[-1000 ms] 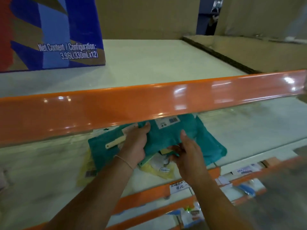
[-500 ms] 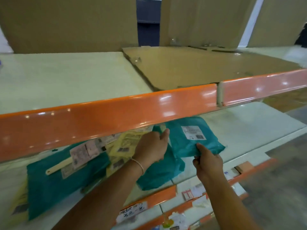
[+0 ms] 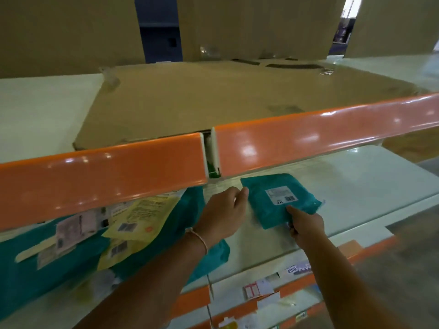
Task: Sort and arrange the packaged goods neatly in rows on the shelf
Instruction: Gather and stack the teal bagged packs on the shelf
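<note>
I pinch the teal packet's near edge with my right hand while my left hand, fingers relaxed, touches its left corner to square it. It lies flat on the shelf, clear of the pile; open room runs right, though the orange beam hangs low.

left hand: fingers curled, arm extended | right hand: pinching, arm extended
</note>
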{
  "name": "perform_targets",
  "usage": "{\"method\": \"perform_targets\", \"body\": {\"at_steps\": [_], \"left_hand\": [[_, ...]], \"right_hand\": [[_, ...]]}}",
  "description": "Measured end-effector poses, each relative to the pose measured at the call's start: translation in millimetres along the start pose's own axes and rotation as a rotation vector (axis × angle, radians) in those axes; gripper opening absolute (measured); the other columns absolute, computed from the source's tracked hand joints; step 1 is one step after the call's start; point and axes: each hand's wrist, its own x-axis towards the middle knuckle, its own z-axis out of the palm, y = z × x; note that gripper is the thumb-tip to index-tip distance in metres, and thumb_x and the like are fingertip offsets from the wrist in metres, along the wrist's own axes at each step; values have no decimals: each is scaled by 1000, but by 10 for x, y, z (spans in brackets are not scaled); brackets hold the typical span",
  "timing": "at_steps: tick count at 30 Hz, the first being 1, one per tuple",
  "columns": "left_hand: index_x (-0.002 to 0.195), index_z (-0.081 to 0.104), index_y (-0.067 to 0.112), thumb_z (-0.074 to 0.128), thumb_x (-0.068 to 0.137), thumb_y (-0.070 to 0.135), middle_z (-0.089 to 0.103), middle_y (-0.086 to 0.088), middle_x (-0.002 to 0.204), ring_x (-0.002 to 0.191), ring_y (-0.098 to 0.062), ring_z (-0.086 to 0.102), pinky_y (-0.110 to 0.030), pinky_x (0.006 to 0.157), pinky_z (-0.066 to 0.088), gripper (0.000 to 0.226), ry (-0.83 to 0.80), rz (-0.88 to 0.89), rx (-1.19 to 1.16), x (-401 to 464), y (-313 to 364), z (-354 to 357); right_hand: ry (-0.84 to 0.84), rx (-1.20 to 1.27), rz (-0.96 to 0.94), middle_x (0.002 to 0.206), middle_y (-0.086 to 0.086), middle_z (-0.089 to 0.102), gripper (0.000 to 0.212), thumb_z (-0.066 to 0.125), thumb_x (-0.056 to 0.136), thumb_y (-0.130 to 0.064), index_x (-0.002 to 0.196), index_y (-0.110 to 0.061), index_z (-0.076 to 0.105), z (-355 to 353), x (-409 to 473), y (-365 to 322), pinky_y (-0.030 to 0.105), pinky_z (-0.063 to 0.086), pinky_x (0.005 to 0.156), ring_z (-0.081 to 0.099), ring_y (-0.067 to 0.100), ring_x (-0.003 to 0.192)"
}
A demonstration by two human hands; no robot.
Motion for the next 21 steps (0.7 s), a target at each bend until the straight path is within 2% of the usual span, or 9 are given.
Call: {"method": "perform_targets", "body": {"at_steps": [3, 5, 9, 13, 16, 18, 19, 21], "left_hand": [[96, 57, 20, 32, 99, 52, 65, -2, 85, 86, -23, 62, -37, 79, 49, 41, -118, -47, 23, 64, -8, 103], [110, 57, 17, 32, 100, 51, 67, -8, 92, 89, -26, 63, -39, 82, 51, 44, -161, -66, 18, 92, -4, 166], [121, 53, 17, 32, 100, 50, 68, -9, 94, 90, -26, 64, -40, 84, 51, 44, -236, -78, 19, 108, 33, 281], [129, 49, 16, 32, 101, 48, 66, -5, 92, 95, -24, 62, -37, 87, 49, 47, -266, -78, 40, 98, 60, 303], [131, 49, 15, 34, 101, 44, 67, -8, 105, 101, -22, 59, -34, 90, 47, 44, -235, -71, 44, 62, 76, 266], [131, 50, 16, 40, 101, 40, 67, -6, 107, 100, -19, 59, -31, 90, 47, 40, -181, -71, 27, 32, 87, 184], [131, 50, 17, 42, 100, 40, 65, -3, 108, 99, -17, 59, -30, 89, 47, 39, -146, -76, 10, 27, 85, 119], [130, 51, 19, 46, 98, 39, 63, 3, 105, 96, -14, 59, -27, 84, 47, 37, -55, -90, -20, 0, 63, -81]], "right_hand": [[53, -235, -65, 75, 13, 65, 32, 75, 82, -26, 98, -1, 61, -86, 112, -17, 30, 45, 49, 58, 24, 58], [71, -320, -87, 78, 12, 66, 32, 73, 84, -30, 97, -3, 60, -137, 122, -27, 27, 44, 48, 61, 22, 60], [101, -308, -113, 88, 12, 64, 28, 66, 85, -20, 106, -3, 57, -203, 121, 20, 29, 48, 55, 63, 24, 73], [132, -198, -210, 118, 13, 54, 53, 65, 86, -18, 131, -7, 40, -185, -18, 42, 32, 51, 66, 59, 27, 93], [27, -194, -297, 130, 11, 54, 59, 62, 90, -15, 141, -16, 33, -80, -212, -30, 33, 57, 74, 61, 25, 104], [-59, -233, -338, 134, 11, 55, 53, 61, 93, -16, 140, -19, 37, 48, -340, -94, 36, 58, 82, 61, 25, 110], [-94, -258, -364, 129, 11, 58, 50, 61, 93, -17, 138, -19, 41, 135, -398, -122, 35, 59, 82, 62, 22, 106], [-182, -294, -416, 99, 7, 64, 42, 61, 93, -18, 133, -19, 47, 334, -532, -161, 27, 55, 68, 62, 14, 82]]}}
